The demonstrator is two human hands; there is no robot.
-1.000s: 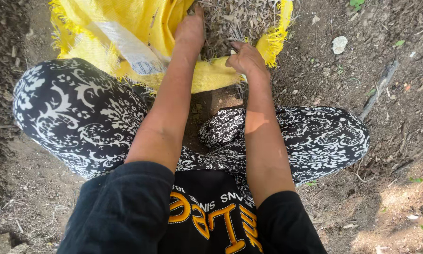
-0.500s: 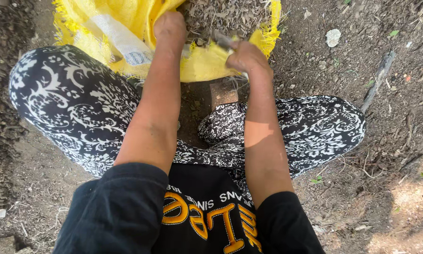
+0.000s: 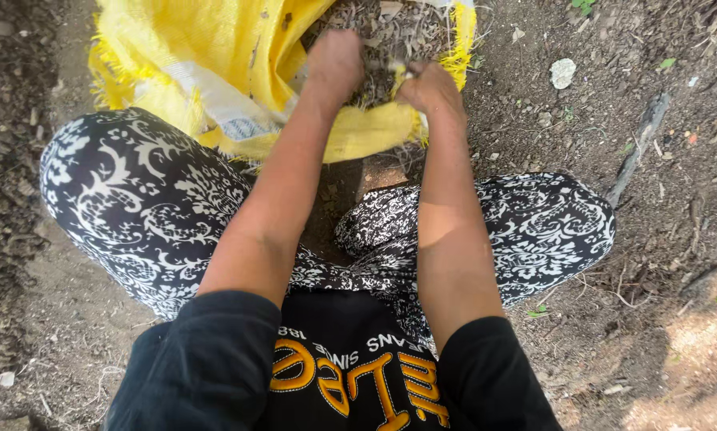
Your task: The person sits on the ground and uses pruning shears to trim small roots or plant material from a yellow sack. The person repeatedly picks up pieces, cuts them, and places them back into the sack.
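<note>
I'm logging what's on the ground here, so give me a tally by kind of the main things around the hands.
Yellow woven sack: 1
Heap of dry leaf litter in the sack: 1
Hands at the sack's mouth: 2, left hand and right hand
Pale stone: 1
Grey stick: 1
Total: 6
</note>
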